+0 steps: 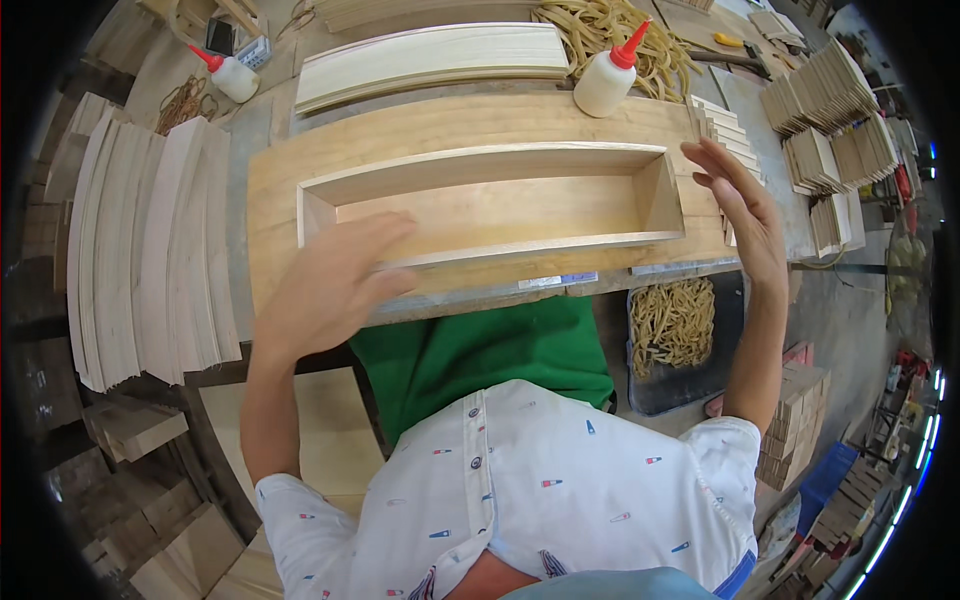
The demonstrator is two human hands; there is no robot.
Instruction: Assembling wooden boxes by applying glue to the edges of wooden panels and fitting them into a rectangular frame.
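Two bare hands are raised over a long, open wooden box frame, seen from above through a fisheye lens. At the bottom of the frame we see our own white patterned shirt (530, 490) and, above it, a green cloth (480, 355) at the near edge of the surface (255, 125).

Our left hand (325, 285) sits left of centre, blurred, its fingers loosely spread and holding nothing; the fingertips overlap the near long wall of the box frame (490, 195). We cannot tell whether they touch it. Our right hand (740, 205) is at centre right, palm turned inward, fingers straight and open, just beside the frame's right end, holding nothing.

The box frame lies in the upper middle of the picture, lengthwise from left to right, resting on a wide wooden board (450, 125). It is a shallow rectangle of pale wood with four thin walls.

At lower right of centre, a dark tray (725, 375) holds a heap of tan rubber bands.

At far left, stacks of pale wooden slats (150, 250) stand on edge. Beyond the board, at top centre, lies another pile of long slats (430, 55). A white glue bottle with a red nozzle (607, 75) stands just beyond the board at upper right of centre, and a second glue bottle (228, 72) lies at upper left. Small stacked wooden pieces (825, 130) fill the upper right.
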